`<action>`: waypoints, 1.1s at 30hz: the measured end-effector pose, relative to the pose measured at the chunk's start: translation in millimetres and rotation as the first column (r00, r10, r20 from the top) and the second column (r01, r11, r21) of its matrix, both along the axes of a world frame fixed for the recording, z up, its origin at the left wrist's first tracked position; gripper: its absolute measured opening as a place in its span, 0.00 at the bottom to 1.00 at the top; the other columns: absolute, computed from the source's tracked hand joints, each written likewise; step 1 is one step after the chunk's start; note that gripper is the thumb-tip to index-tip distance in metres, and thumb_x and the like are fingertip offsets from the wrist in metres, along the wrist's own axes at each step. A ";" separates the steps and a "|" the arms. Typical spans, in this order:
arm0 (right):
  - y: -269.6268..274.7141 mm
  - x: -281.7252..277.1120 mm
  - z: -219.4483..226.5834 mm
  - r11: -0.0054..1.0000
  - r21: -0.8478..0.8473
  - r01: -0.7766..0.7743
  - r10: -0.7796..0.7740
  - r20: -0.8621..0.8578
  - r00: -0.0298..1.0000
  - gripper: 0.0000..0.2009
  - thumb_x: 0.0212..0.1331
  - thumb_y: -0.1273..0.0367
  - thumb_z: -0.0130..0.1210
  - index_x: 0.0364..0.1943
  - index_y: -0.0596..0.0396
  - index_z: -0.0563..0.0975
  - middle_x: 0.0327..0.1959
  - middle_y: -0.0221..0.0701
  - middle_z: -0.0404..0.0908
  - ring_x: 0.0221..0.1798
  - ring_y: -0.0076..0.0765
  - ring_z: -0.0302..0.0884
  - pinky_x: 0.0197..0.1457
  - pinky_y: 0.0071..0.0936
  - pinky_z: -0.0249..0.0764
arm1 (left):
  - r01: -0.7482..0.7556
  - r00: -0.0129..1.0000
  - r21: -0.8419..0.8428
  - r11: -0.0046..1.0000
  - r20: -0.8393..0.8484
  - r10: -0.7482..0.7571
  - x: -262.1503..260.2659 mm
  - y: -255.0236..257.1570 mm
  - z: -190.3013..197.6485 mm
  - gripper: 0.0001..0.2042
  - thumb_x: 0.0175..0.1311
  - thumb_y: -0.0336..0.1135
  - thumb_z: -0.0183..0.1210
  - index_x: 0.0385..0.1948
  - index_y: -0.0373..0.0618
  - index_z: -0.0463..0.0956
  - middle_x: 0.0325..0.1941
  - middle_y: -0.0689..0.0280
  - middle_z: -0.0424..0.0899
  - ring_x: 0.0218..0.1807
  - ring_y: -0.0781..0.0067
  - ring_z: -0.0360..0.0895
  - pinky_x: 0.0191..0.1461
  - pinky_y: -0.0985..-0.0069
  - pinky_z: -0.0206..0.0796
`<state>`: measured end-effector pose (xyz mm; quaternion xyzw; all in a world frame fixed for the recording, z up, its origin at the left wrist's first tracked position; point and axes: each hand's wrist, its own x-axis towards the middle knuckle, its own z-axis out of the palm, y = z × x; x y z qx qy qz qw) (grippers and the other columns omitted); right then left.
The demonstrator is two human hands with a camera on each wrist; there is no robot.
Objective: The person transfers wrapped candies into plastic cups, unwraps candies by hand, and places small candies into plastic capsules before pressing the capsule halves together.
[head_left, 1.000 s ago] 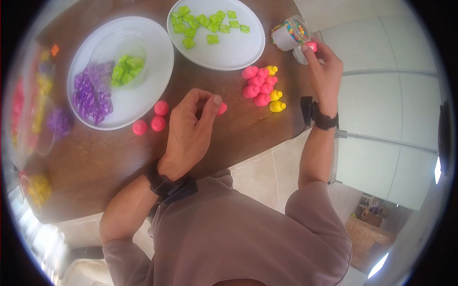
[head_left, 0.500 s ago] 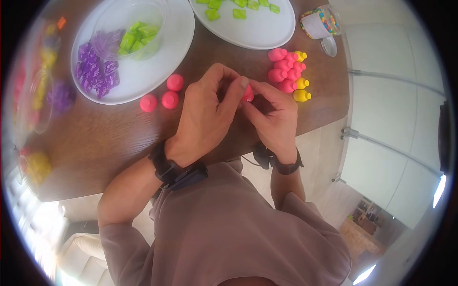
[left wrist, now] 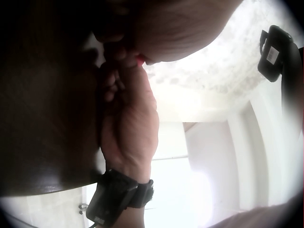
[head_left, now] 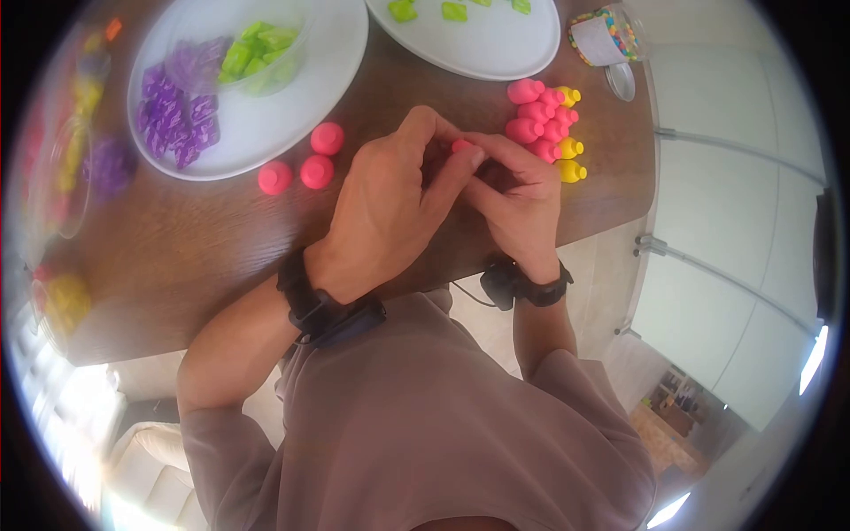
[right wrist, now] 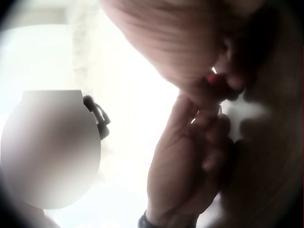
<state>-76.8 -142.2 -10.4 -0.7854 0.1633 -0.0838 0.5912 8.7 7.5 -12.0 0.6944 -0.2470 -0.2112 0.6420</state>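
Both hands meet over the table, fingertips together at a small pink bottle (head_left: 461, 145). My left hand (head_left: 376, 203) pinches it between thumb and forefinger from one side. From the other side my right hand (head_left: 522, 212) pinches at it with thumb and forefinger. Fingers hide most of it; a bit of pink shows in both wrist views. Left of the hands stand three round pink bottles (head_left: 317, 172). Beyond the right hand, a cluster of pink bottles (head_left: 524, 131) sits beside several yellow bottles (head_left: 572, 171).
A white plate (head_left: 310, 97) bears purple wrapped pieces (head_left: 173, 115) and a clear bowl of green pieces (head_left: 257, 53). Another white plate (head_left: 496, 57) has green pieces. A jar of colourful beads (head_left: 595, 42) and its lid (head_left: 621, 81) are near the table's right edge.
My right hand has come from beside the bead jar, carrying a small pink piece, to meet the left. Both hands have since shifted slightly, their fingertips covering more of the bottle.
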 end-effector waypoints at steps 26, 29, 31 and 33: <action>13.2 35.6 13.8 0.971 0.011 -0.239 0.239 -0.096 0.966 0.23 0.57 0.80 0.64 0.59 0.52 0.81 0.44 0.25 0.88 0.32 0.16 0.73 0.36 0.17 0.73 | 0.349 0.923 -0.328 0.878 0.280 -0.262 -24.4 11.4 2.1 0.22 0.53 0.30 0.71 0.11 0.47 0.61 0.10 0.67 0.65 0.12 0.66 0.61 0.18 0.69 0.49; 14.3 39.7 13.4 0.942 -0.004 -0.335 0.333 -0.091 0.938 0.21 0.59 0.80 0.62 0.58 0.54 0.82 0.45 0.27 0.88 0.32 0.17 0.74 0.36 0.18 0.74 | 0.359 0.923 -0.337 0.870 0.266 -0.278 -25.3 9.8 1.4 0.22 0.53 0.30 0.71 0.11 0.47 0.61 0.10 0.67 0.64 0.13 0.66 0.61 0.18 0.69 0.49; 15.6 39.0 12.3 0.924 -0.031 -0.380 0.377 -0.076 0.923 0.20 0.60 0.80 0.61 0.58 0.54 0.82 0.46 0.28 0.87 0.33 0.18 0.75 0.36 0.19 0.74 | 0.338 0.923 -0.355 0.872 0.305 -0.234 -25.1 8.1 -0.8 0.22 0.54 0.30 0.70 0.11 0.46 0.61 0.10 0.66 0.64 0.13 0.67 0.61 0.18 0.69 0.49; 14.4 36.1 11.4 0.961 0.068 -0.267 0.271 -0.065 0.960 0.19 0.61 0.79 0.61 0.57 0.55 0.82 0.43 0.29 0.86 0.34 0.20 0.76 0.37 0.20 0.74 | 0.329 0.931 -0.368 0.870 0.283 -0.233 -24.4 7.4 -0.3 0.22 0.54 0.29 0.70 0.11 0.46 0.61 0.10 0.66 0.64 0.13 0.67 0.60 0.18 0.70 0.49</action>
